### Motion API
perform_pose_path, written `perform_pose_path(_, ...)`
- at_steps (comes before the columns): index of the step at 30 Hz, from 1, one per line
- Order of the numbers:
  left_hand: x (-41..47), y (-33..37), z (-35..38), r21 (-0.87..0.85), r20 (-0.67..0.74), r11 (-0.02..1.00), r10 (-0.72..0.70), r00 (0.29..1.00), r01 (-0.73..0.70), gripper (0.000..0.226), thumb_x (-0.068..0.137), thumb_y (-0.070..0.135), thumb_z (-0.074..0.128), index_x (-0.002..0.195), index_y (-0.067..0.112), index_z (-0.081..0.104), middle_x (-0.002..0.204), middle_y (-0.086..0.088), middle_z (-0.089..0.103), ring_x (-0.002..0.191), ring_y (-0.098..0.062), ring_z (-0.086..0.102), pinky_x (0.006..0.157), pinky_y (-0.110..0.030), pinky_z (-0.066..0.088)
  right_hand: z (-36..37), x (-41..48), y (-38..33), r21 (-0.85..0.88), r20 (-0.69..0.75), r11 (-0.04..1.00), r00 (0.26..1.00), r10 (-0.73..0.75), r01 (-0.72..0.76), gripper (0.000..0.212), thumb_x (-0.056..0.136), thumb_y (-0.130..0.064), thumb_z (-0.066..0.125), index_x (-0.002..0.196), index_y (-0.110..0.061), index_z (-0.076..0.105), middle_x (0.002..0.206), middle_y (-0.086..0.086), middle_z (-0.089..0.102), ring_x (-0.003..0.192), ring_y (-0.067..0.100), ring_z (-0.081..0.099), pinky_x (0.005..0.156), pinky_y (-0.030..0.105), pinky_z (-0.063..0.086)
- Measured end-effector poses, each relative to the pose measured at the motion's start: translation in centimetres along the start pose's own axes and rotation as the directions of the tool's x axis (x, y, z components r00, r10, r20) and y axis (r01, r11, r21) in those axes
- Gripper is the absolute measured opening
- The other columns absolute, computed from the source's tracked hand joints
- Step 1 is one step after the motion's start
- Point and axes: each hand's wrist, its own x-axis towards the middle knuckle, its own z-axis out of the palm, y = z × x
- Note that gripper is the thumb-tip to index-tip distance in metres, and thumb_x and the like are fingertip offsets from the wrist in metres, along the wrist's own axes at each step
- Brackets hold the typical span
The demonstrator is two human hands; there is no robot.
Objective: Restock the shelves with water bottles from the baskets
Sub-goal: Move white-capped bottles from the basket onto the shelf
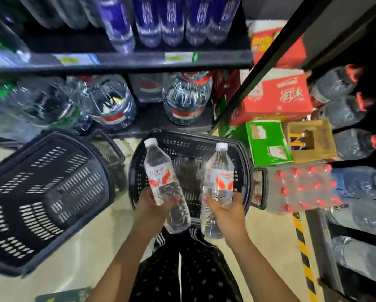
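Head view: your left hand grips one water bottle, your right hand a second bottle, above the near edge of the basket; keep caps up and stand both behind the shelf edge.
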Motion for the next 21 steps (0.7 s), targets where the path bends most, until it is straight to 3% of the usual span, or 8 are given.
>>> perform_pose_path(3, -4.6, 2.2, -2.4, -0.066, -0.003, 0.997, 0.03, 1.0, -0.03, 0.042, 0.08, 0.032, 0.076, 0.112, 0.021, 0.049, 0.093, 0.012, 0.062, 0.076, -0.004, 0.059, 0.045, -0.008, 0.041, -1.5, -4.9, -2.3, 0.088, 0.031, 0.995, 0.998, -0.056, 0.053, 0.074, 0.073, -0.04, 0.081, 0.124, -0.016, 0.033, 0.114, -0.003, 0.047, 0.09, 0.023, 0.053, 0.075, 0.033, 0.042)
perform_pose_path(5, -6.9, 3.3, -3.9, -0.086, -0.01, 0.993, 0.075, 0.997, -0.075, 0.055, 0.075, 0.042, 0.077, 0.118, 0.021, 0.05, 0.104, 0.008, 0.065, 0.087, -0.012, 0.064, 0.063, -0.018, 0.052, -2.6, -7.7, -3.8, 0.119, 0.037, 0.988, 0.994, -0.103, 0.098, 0.079, 0.076, -0.033, 0.079, 0.134, -0.013, 0.03, 0.109, -0.008, 0.043, 0.095, 0.017, 0.048, 0.083, 0.03, 0.04)
perform_pose_path(7, -8.9, 4.5, -5.2, -0.108, -0.01, 0.988, 0.113, 0.994, -0.114, 0.054, 0.074, 0.039, 0.078, 0.119, 0.022, 0.053, 0.105, 0.009, 0.066, 0.094, -0.013, 0.065, 0.08, -0.031, 0.052, -3.6, -9.7, -5.0, 0.113, 0.034, 0.985, 0.99, -0.136, 0.131, 0.075, 0.075, -0.032, 0.081, 0.13, -0.013, 0.034, 0.105, -0.006, 0.05, 0.084, 0.015, 0.051, 0.078, 0.028, 0.042)
perform_pose_path(11, -12.7, 7.2, -7.0, -0.133, -0.011, 0.97, 0.202, 0.979, -0.202, 0.061, 0.063, 0.054, 0.07, 0.117, 0.029, 0.052, 0.104, 0.014, 0.063, 0.095, -0.013, 0.062, 0.085, -0.035, 0.047, -5.2, -12.5, -6.3, 0.089, 0.016, 0.968, 0.971, -0.237, 0.235, 0.047, 0.072, -0.029, 0.084, 0.103, -0.022, 0.05, 0.101, 0.006, 0.067, 0.081, 0.019, 0.068, 0.064, 0.032, 0.052)
perform_pose_path(14, -14.3, 8.9, -7.5, -0.196, -0.006, 0.949, 0.25, 0.968, -0.246, 0.035, 0.079, 0.038, 0.071, 0.11, 0.031, 0.055, 0.101, 0.012, 0.064, 0.098, -0.014, 0.062, 0.077, -0.029, 0.047, -6.3, -14.1, -7.9, 0.138, 0.011, 0.948, 0.956, -0.292, 0.288, 0.039, 0.074, -0.023, 0.081, 0.101, -0.022, 0.053, 0.098, 0.005, 0.07, 0.084, 0.022, 0.069, 0.072, 0.039, 0.056)
perform_pose_path(16, -15.6, 10.4, -7.7, -0.22, 0.007, 0.935, 0.288, 0.958, -0.279, 0.031, 0.081, 0.03, 0.074, 0.106, 0.031, 0.055, 0.099, 0.012, 0.065, 0.096, -0.011, 0.063, 0.077, -0.029, 0.047, -7.1, -15.0, -9.1, 0.185, -0.023, 0.919, 0.937, -0.35, 0.348, 0.034, 0.077, -0.014, 0.078, 0.1, -0.021, 0.054, 0.096, 0.001, 0.069, 0.081, 0.016, 0.067, 0.068, 0.028, 0.052)
perform_pose_path(19, -17.1, 12.7, -7.8, -0.204, 0.048, 0.912, 0.373, 0.927, -0.356, 0.044, 0.067, 0.043, 0.078, 0.104, 0.033, 0.055, 0.1, 0.01, 0.068, 0.093, -0.008, 0.065, 0.083, -0.032, 0.051, -8.6, -16.4, -11.1, 0.246, -0.023, 0.878, 0.908, -0.418, 0.411, 0.028, 0.081, -0.009, 0.073, 0.099, -0.02, 0.055, 0.091, -0.003, 0.068, 0.073, 0.005, 0.063, 0.058, 0.015, 0.048)
perform_pose_path(21, -18.2, 14.7, -7.8, -0.193, 0.057, 0.89, 0.43, 0.901, -0.413, 0.065, 0.053, 0.055, 0.075, 0.111, 0.031, 0.055, 0.104, 0.006, 0.069, 0.097, -0.014, 0.066, 0.091, -0.039, 0.051, -9.9, -17.4, -12.4, 0.279, -0.028, 0.847, 0.885, -0.464, 0.453, 0.025, 0.082, -0.012, 0.073, 0.097, -0.021, 0.055, 0.093, -0.005, 0.067, 0.078, 0.006, 0.063, 0.064, 0.02, 0.047)
